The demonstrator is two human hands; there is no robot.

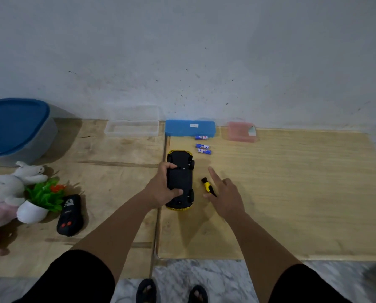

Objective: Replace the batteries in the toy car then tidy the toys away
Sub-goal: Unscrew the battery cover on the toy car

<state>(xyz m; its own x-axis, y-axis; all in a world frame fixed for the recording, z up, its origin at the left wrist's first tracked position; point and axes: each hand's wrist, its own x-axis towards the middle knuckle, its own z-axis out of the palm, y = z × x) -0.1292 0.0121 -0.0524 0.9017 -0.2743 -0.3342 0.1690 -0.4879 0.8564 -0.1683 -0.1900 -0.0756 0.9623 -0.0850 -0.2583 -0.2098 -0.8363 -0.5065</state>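
This looks like a home: a low plywood surface (pixel 292 182) against a scuffed, speckled white wall (pixel 182 51), marble-patterned floor tiles (pixel 215 278) underfoot, sandalled feet (pixel 146 290), plush toys (pixel 9 189) and a blue-lidded storage tub (pixel 16 127) alongside.

Counts, positions referenced to the toy car (pixel 180 179):
- toy car: 1, underside up
- batteries (pixel 203 146): 3, just beyond the car, to its right
- screwdriver (pixel 208 186): 1, just right of the car
- lidded boxes at the wall beyond the car: 3, one clear (pixel 131 127), one blue (pixel 190 127), one pink (pixel 241 131)
- blue-lidded tub (pixel 16 130): 1, far left
- remote control (pixel 70 215): 1, left of the car
- potted plastic plant (pixel 40 201): 1, left
- plush toys (pixel 9 186): at least 2, far left
- hands: 2
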